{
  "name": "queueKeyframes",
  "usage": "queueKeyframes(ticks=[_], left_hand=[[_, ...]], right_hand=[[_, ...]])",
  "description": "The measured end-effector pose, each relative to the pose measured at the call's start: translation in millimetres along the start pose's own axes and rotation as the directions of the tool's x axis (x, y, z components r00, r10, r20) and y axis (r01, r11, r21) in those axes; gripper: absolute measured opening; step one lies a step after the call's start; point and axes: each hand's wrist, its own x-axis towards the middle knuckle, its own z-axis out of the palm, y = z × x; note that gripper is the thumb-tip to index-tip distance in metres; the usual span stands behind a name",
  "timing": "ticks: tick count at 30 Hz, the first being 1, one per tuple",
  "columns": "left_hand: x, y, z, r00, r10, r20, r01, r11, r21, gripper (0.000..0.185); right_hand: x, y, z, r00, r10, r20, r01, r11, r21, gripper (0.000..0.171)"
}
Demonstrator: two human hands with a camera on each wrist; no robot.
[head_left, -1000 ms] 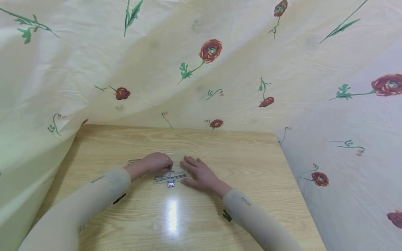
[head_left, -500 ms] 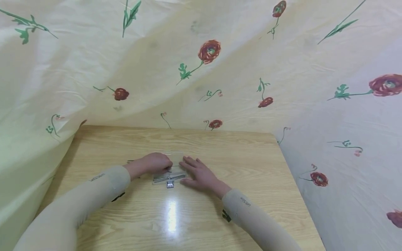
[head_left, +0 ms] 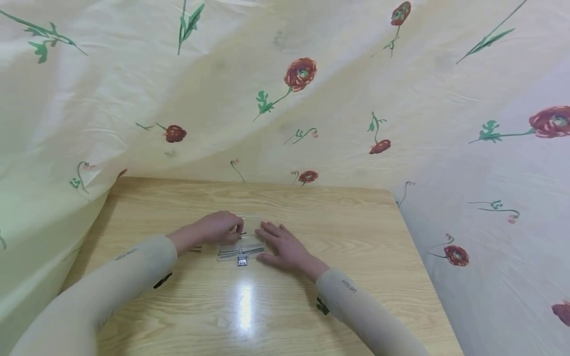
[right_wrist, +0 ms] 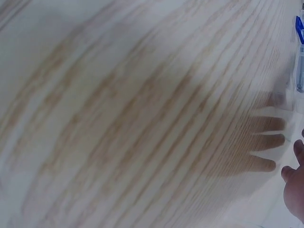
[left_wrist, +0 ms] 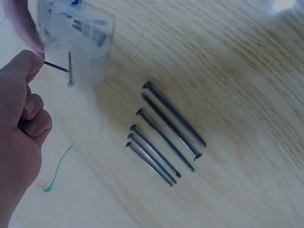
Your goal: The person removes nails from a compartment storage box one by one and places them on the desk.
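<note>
My left hand [head_left: 219, 228] is above a small clear plastic box [left_wrist: 97, 69]. Thumb and forefinger pinch a thin nail [left_wrist: 56, 66], whose far end points into the box. A second nail [left_wrist: 70, 71] shows through the clear plastic there. Longer nails [head_left: 229, 252] lie in the box's near compartments. With its fingers spread, my right hand [head_left: 287, 247] rests at the box's right side; whether its fingertips press the box cannot be made out. A blue clasp [right_wrist: 299, 29] on the box shows at the edge of the right wrist view.
Several loose nails [left_wrist: 161, 135] lie side by side on the wooden table [head_left: 347, 277], left of the box and partly under my left forearm. A flowered cloth [head_left: 338, 99] hangs behind and at both sides of the table.
My left hand has shifted slightly up and away from the near compartments, and a nail now shows by its fingertips. My right hand stays in place.
</note>
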Motion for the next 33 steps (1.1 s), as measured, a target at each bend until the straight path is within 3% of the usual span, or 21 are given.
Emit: queueKeyframes(ticks=[13,18,26,33], left_hand=[[-13.4,9.0,-45.8,0.994,0.021,-0.110,-0.027,0.998,-0.055,0.005],[-24.3,7.8,-54.9,0.995,-0.014,-0.102,0.007,0.998,-0.070,0.004],[-50.0,-3.7,-53.8,0.995,-0.015,-0.102,0.015,1.000,0.002,0.010],[-75.3,-11.4,-42.2,0.998,-0.018,-0.066,0.021,0.999,0.041,0.018]], right_hand=[[-2,3,0,1.000,-0.009,-0.007,0.009,1.000,-0.021,0.079],[-4,6,0,1.000,-0.008,-0.007,0.008,1.000,-0.013,0.079],[-6,8,0,1.000,-0.016,0.000,0.016,1.000,-0.011,0.079],[-7,8,-1,1.000,-0.009,-0.003,0.009,1.000,-0.028,0.079]])
